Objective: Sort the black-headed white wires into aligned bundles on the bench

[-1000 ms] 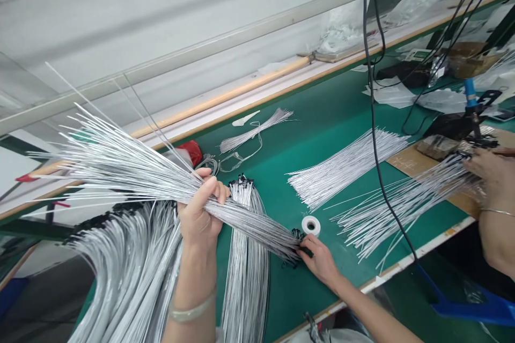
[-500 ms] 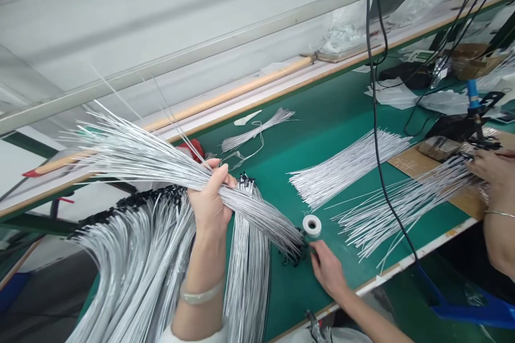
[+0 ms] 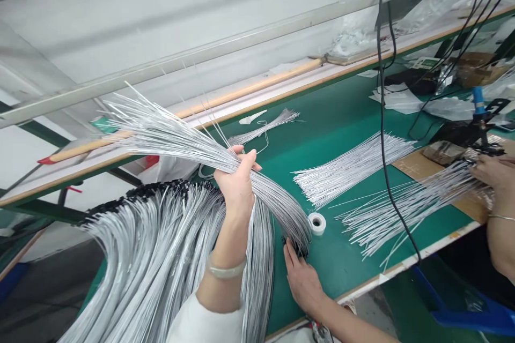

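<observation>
My left hand (image 3: pixel 237 185) grips a thick bundle of thin silver wires (image 3: pixel 257 187) around its middle, with the wires fanning up and to the left. The bundle's lower end, tipped with small black pieces (image 3: pixel 295 246), reaches the green work mat (image 3: pixel 341 112). My right hand (image 3: pixel 303 281) lies on the mat just below those tips, fingers apart and holding nothing. A large mass of similar wires (image 3: pixel 148 246) with black-tipped ends hangs below my left forearm. A co-worker's hand (image 3: pixel 493 174) at the right holds another wire bundle (image 3: pixel 410 203).
A loose wire stack (image 3: pixel 354 166), a white tape roll (image 3: pixel 317 223) and a small wire bundle (image 3: pixel 265 126) lie on the mat. A black cable (image 3: pixel 382 118) hangs across it. A wooden rod (image 3: pixel 181 123) runs along the back edge.
My left hand has lifted and moved right with the bundle. My right hand has moved down and left, to just below the black tips, and no longer holds them. The view has shifted slightly.
</observation>
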### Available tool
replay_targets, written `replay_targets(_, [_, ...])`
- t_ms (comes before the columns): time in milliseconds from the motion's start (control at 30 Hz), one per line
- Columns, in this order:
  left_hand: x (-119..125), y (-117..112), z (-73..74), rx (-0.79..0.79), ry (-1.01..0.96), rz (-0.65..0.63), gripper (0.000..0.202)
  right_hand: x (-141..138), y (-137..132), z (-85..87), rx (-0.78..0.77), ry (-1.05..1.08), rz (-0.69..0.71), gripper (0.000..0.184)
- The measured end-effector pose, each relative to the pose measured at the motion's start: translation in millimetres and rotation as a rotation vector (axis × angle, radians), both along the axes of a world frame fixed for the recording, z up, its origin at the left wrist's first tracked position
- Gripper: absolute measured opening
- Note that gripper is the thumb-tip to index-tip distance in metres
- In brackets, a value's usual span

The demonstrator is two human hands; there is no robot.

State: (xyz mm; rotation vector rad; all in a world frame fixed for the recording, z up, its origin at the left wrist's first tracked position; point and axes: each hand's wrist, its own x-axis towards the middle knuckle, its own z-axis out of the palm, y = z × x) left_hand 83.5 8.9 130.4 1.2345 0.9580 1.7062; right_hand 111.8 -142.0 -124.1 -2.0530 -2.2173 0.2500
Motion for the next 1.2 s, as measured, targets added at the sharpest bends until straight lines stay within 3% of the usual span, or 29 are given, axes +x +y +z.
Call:
replay_targets(167, [0, 1, -4.6, -0.009, -0.015, -0.023, 0.024, 5, -7, -9.0, -0.041, -0.046, 0.049, 0.078])
replay_targets(333, [1, 0, -5.9, 0.012, 0.001, -0.023, 0.024, 17, -19, -14.7, 0.140, 0.140, 0.075, 0.051])
replay_targets(567, [0, -5, -5.9, 0.024, 0.041, 0.010, 0.022, 34, -20, -9.2, 0.379, 0.333, -0.146, 0.040])
replay_targets(967, [-3, -9, -6.3, -0.007, 0.055, 0.018, 0.021, 44, -2, -4.3, 0.579, 0.231, -0.286, 0.044])
replay_targets(1200, [-1, -9, -4.2, 0.001, 0.063, 0.007, 0.020, 47, 10, 6.1, 0.560, 0.157, -0.284, 0.037])
